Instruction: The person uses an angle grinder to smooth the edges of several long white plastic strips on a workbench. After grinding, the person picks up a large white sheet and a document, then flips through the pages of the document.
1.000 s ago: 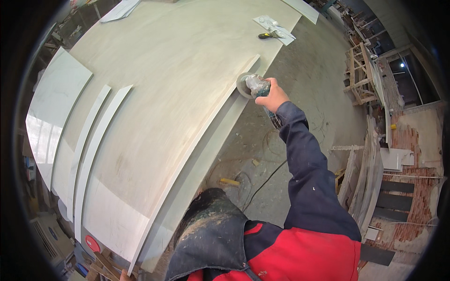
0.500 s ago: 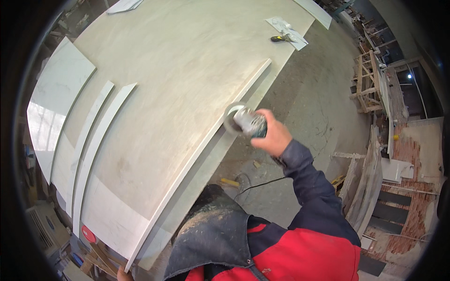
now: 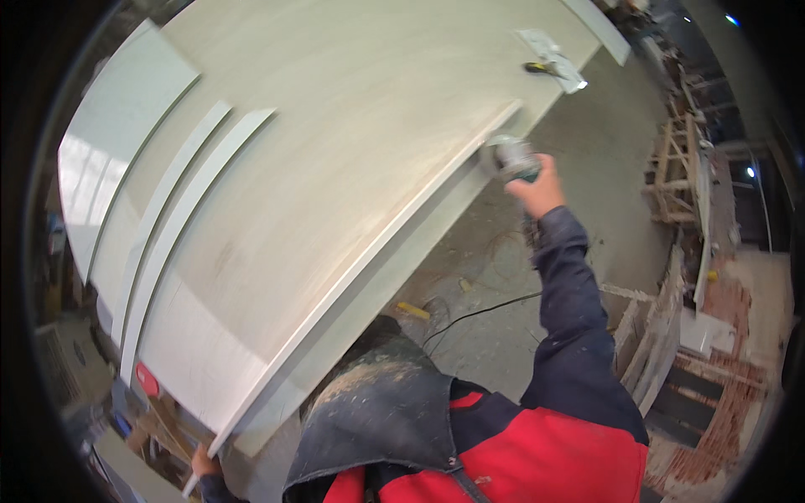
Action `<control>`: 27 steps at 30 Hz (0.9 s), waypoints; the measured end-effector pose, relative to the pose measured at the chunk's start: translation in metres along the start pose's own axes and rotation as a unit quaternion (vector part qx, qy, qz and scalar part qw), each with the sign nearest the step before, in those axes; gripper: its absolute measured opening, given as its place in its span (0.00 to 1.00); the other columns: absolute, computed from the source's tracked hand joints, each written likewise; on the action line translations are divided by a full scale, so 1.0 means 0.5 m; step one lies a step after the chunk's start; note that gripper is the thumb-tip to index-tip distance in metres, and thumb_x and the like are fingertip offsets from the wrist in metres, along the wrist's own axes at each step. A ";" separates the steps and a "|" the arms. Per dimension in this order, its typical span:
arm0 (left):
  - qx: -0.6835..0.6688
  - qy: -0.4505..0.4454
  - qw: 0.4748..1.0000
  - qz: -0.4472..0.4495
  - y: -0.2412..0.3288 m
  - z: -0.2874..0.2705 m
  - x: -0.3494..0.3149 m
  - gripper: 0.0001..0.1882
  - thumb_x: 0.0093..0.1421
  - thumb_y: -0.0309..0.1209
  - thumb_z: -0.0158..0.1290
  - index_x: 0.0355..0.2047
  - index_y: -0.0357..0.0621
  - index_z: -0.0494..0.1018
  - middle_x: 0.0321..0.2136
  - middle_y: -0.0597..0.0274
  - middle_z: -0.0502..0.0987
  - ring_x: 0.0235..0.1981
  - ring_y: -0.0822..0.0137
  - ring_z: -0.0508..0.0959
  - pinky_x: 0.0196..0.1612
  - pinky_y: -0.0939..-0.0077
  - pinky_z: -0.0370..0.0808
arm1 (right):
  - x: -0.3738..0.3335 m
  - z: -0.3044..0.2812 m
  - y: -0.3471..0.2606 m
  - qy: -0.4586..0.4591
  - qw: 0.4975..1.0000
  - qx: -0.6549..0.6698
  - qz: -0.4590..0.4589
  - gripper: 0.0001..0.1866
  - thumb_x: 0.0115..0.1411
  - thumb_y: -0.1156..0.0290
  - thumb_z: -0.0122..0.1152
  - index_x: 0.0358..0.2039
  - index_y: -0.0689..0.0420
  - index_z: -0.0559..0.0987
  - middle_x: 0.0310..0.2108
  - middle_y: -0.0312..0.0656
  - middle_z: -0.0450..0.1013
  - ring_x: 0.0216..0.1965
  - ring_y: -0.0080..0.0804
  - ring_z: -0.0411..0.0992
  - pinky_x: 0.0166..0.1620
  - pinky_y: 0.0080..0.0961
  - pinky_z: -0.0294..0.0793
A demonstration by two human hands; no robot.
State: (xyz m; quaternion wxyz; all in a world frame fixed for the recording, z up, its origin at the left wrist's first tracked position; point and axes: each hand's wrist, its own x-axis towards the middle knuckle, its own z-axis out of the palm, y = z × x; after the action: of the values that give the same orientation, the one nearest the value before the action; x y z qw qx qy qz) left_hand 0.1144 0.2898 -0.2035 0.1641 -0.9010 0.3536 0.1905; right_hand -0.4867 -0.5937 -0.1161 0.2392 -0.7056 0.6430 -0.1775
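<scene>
My right hand (image 3: 541, 186) is closed around an angle grinder (image 3: 513, 158), its disc against or very close to the far part of a long pale stone strip (image 3: 356, 268). That strip runs along the table's edge, from far right to near left. At its near end my left hand (image 3: 202, 459) is closed on the strip, the fingers partly hidden. Beneath lies the wide, dusty stone-topped table (image 3: 360, 126). Whether the disc touches the strip is hard to tell through the blur.
Two narrow white strips (image 3: 172, 189) (image 3: 197, 197) and a glossy slab (image 3: 126, 142) lie at the table's left. A yellow-black tool (image 3: 537, 67) rests on a white offcut (image 3: 560, 63). A black cable (image 3: 482, 314) crosses the floor beside a yellow object (image 3: 412, 310). A wooden trestle (image 3: 675, 168) stands at right.
My right hand has carried the grinder farther along the strip, toward its far end. The view has shifted, and more of my left hand shows at the near end.
</scene>
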 end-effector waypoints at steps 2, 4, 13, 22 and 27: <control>-0.042 -0.033 0.998 0.032 0.020 -0.026 0.032 0.19 0.56 0.33 0.61 0.50 0.49 0.80 0.39 0.45 0.82 0.44 0.42 0.81 0.48 0.47 0.77 | 0.016 -0.011 0.038 0.031 0.998 0.049 0.002 0.47 0.45 0.64 0.78 0.63 0.64 0.64 0.55 0.51 0.71 0.55 0.41 0.71 0.58 0.39 0.72; -0.057 0.004 0.997 0.059 0.084 -0.090 0.042 0.17 0.57 0.34 0.59 0.48 0.49 0.80 0.40 0.48 0.81 0.43 0.43 0.79 0.48 0.50 0.77 | -0.041 -0.003 0.053 0.018 0.984 0.173 -0.027 0.42 0.50 0.67 0.75 0.63 0.65 0.65 0.53 0.46 0.72 0.51 0.35 0.73 0.56 0.35 0.73; -0.014 -0.181 0.983 0.019 0.171 -0.223 0.080 0.13 0.51 0.35 0.62 0.36 0.44 0.83 0.34 0.45 0.83 0.41 0.44 0.83 0.48 0.51 0.80 | -0.474 0.176 -0.284 -0.182 0.960 0.092 -0.191 0.43 0.49 0.60 0.78 0.63 0.58 0.67 0.54 0.49 0.73 0.52 0.41 0.74 0.56 0.36 0.74; -0.097 -0.100 0.987 0.085 0.204 -0.240 0.076 0.10 0.50 0.31 0.61 0.34 0.44 0.82 0.32 0.46 0.83 0.40 0.45 0.83 0.46 0.52 0.80 | -0.816 0.365 -0.605 -0.412 0.820 -0.035 -0.396 0.44 0.48 0.57 0.77 0.63 0.55 0.67 0.48 0.55 0.77 0.45 0.55 0.80 0.46 0.42 0.81; -0.115 -0.088 0.984 0.099 0.203 -0.244 0.080 0.10 0.53 0.30 0.60 0.36 0.44 0.83 0.35 0.48 0.84 0.41 0.47 0.84 0.47 0.54 0.80 | -0.917 0.425 -0.695 -0.454 0.768 -0.083 -0.444 0.45 0.48 0.58 0.77 0.64 0.56 0.66 0.43 0.56 0.76 0.41 0.56 0.79 0.44 0.45 0.80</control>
State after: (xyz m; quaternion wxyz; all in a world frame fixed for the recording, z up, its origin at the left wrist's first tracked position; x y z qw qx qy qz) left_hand 0.0983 0.1439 -0.1316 0.0700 -0.8543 0.4005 0.3238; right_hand -0.1328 -0.0953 -0.0682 0.3381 -0.9279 0.0869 0.1310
